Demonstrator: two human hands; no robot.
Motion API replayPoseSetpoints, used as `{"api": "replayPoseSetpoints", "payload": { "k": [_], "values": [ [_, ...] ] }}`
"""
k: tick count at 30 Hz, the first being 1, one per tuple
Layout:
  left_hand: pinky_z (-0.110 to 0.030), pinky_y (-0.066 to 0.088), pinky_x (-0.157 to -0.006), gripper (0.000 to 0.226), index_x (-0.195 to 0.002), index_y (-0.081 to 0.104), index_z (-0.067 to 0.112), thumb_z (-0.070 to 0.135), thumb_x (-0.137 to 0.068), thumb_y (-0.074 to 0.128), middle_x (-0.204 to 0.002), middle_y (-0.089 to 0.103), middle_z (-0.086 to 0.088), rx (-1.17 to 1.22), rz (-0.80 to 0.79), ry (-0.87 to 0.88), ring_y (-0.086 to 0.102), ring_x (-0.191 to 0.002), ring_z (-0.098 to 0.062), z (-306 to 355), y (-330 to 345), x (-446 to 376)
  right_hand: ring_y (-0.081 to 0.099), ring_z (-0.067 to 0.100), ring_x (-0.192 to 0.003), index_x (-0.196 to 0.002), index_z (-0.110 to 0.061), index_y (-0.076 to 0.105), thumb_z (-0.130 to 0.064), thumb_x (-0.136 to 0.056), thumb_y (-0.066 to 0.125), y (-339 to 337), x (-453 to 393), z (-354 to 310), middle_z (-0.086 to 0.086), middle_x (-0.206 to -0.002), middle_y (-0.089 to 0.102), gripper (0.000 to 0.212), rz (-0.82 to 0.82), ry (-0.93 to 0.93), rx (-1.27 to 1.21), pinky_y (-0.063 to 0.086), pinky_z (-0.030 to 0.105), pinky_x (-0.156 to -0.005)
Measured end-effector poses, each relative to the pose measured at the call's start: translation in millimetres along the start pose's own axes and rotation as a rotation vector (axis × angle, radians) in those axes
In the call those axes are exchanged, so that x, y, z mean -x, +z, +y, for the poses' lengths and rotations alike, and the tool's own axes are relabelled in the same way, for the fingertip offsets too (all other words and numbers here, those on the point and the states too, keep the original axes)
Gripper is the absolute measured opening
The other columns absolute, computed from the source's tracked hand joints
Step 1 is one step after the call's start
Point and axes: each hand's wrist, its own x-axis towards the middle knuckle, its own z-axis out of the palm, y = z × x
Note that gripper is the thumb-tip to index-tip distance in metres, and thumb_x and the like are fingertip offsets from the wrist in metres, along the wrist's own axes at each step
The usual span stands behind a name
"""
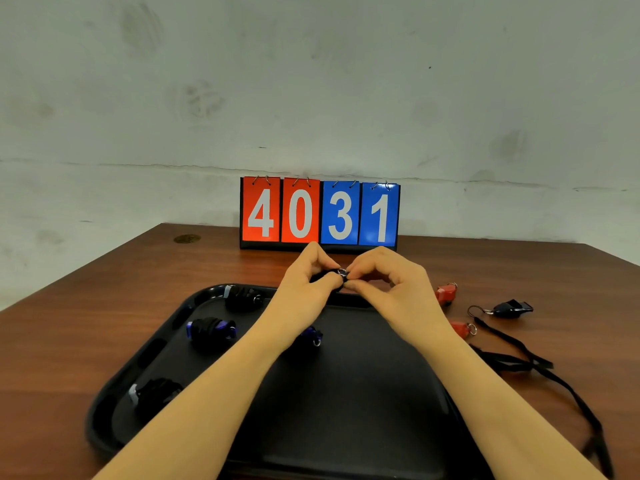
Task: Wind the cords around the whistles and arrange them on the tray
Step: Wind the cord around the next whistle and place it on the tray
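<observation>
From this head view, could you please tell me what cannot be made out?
- Held whistle: fingers of left hand and right hand hide its colour.
- Blue whistle: left forearm covers most.
- Tray: near edge cut off by the frame.
- Loose cords: too tangled to count.

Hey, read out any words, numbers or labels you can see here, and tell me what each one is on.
"4" on the first red flip card of the tabletop scoreboard.
"0" on the second red flip card.
"3" on the first blue flip card.
"1" on the second blue flip card.
The round brass-coloured disc set in the brown wooden table is too small to read.
No other text shows.
</observation>
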Motion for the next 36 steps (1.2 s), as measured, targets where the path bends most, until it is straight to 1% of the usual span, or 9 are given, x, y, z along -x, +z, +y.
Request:
{"api": "replayPoseSetpoints", "payload": {
  "k": [5,8,11,17,20,25,27,30,36],
  "values": [
    [-0.014,0.048,-0.072,0.009,-0.087,0.050,0.014,0.009,-0.087,0.058,-0.093,0.065,-0.008,-0.029,0.024,0.028,0.063,-0.089,-0.014,-1.3,-1.8,-0.4,0.061,0.003,-0.092,-0.091,-0.016,0.069,-0.001,-0.081,0.065,-1.0,0.1,-0.1,-0.008,-0.093,0.064,0.019,-0.031,0.016,0.004,0.048,0.012,-0.084],
    [-0.014,0.048,-0.073,0.012,-0.083,0.050,0.017,0.008,-0.087,0.058,-0.092,0.066,-0.008,-0.051,0.019,0.046,0.063,-0.088,-0.014,-2.0,-2.0,-0.5,0.059,0.003,-0.092,-0.091,-0.016,0.068,-0.001,-0.082,0.064,-0.3,-0.2,-0.9,-0.008,-0.093,0.063,0.018,-0.048,0.030,0.012,0.048,0.013,-0.083],
    [-0.007,0.046,-0.071,0.014,-0.082,0.049,0.017,0.008,-0.087,0.058,-0.090,0.066,-0.006,-0.096,-0.003,0.069,0.063,-0.085,-0.011,-1.8,-2.6,-0.1,0.059,0.003,-0.090,-0.089,-0.018,0.066,-0.003,-0.082,0.064,0.5,-0.2,-0.7,-0.009,-0.091,0.062,0.016,-0.055,0.065,0.023,0.048,0.014,-0.082],
    [-0.016,0.045,-0.075,0.015,-0.080,0.048,0.020,0.011,-0.088,0.057,-0.089,0.064,-0.001,-0.187,-0.041,0.082,0.060,-0.088,-0.011,-1.0,-3.0,2.0,0.058,0.002,-0.085,-0.088,-0.019,0.064,-0.008,-0.082,0.066,-1.7,-0.8,0.1,-0.009,-0.087,0.062,0.013,-0.080,0.116,0.033,0.047,0.012,-0.077],
    [-0.009,0.042,-0.070,0.014,-0.082,0.048,0.021,0.012,-0.089,0.055,-0.086,0.059,0.006,-0.285,-0.079,0.111,0.055,-0.082,-0.005,0.9,-3.7,5.0,0.057,0.004,-0.083,-0.087,-0.020,0.064,-0.009,-0.081,0.067,-3.2,-0.6,1.4,-0.009,-0.086,0.061,0.013,-0.124,0.125,0.070,0.048,0.014,-0.077],
    [-0.013,0.034,-0.063,0.017,-0.083,0.046,0.027,0.013,-0.090,0.053,-0.084,0.056,0.011,-0.367,-0.129,0.152,0.046,-0.065,0.002,1.6,-5.2,7.4,0.056,0.006,-0.078,-0.084,-0.016,0.063,-0.005,-0.079,0.067,-3.3,0.7,1.3,-0.008,-0.084,0.059,0.013,-0.156,0.077,0.123,0.048,0.014,-0.072],
    [-0.015,0.036,-0.066,0.021,-0.080,0.045,0.030,0.013,-0.090,0.052,-0.087,0.057,0.008,-0.372,-0.150,0.158,0.048,-0.071,0.001,2.1,-5.2,8.1,0.055,0.009,-0.074,-0.082,-0.014,0.061,-0.004,-0.077,0.066,-1.8,1.0,0.7,-0.007,-0.082,0.057,0.012,-0.166,0.068,0.147,0.049,0.017,-0.069],
    [-0.020,0.042,-0.077,0.018,-0.081,0.047,0.029,0.014,-0.092,0.048,-0.089,0.058,0.007,-0.339,-0.164,0.139,0.052,-0.089,-0.008,3.3,-3.9,8.3,0.052,0.011,-0.069,-0.079,-0.015,0.056,-0.004,-0.075,0.065,0.5,1.3,0.5,-0.009,-0.080,0.051,0.014,-0.184,0.062,0.205,0.046,0.017,-0.064],
    [-0.017,0.043,-0.077,0.005,-0.094,0.049,0.019,0.016,-0.094,0.046,-0.094,0.060,0.005,-0.242,-0.195,0.088,0.056,-0.089,-0.005,3.3,-1.3,6.2,0.042,0.003,-0.062,-0.076,-0.016,0.048,-0.005,-0.075,0.065,1.2,0.0,1.9,-0.011,-0.076,0.044,0.020,-0.142,0.017,0.265,0.040,0.014,-0.058]
  ]
}}
